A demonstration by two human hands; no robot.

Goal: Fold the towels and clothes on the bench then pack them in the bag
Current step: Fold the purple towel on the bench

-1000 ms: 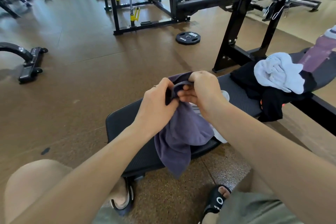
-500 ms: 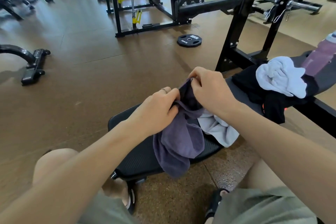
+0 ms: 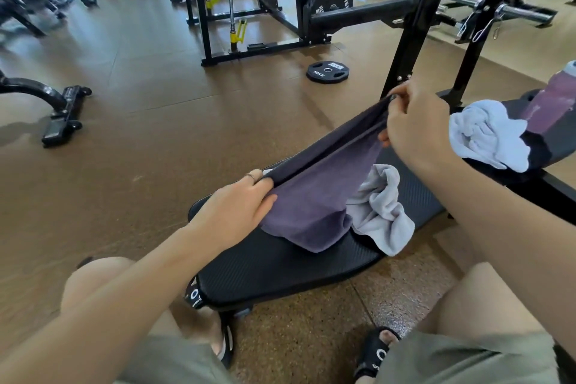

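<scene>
My left hand [image 3: 232, 212] pinches one end of the dark purple terry towel [image 3: 314, 196], fingers curled on its top edge; there's a ring on one finger. My right hand [image 3: 414, 125] grips the other end, higher and further out. The top edge is pulled taut between them, and the rest hangs down onto the black ribbed bench pad [image 3: 280, 268]. A crumpled light grey towel [image 3: 380, 212] lies on the pad, touching the purple one's right side. Further right on the bench is a bunched white towel [image 3: 486, 134] on top of black clothing [image 3: 536, 146], with a purple bottle [image 3: 554, 100] just beyond. A black weight plate [image 3: 326, 71] on the brown floor reads "10KG". The racked plate [image 3: 330, 0] reads "5KG", other text unreadable. The black slide sandal [image 3: 375, 352] has white lettering I can't read.
</scene>
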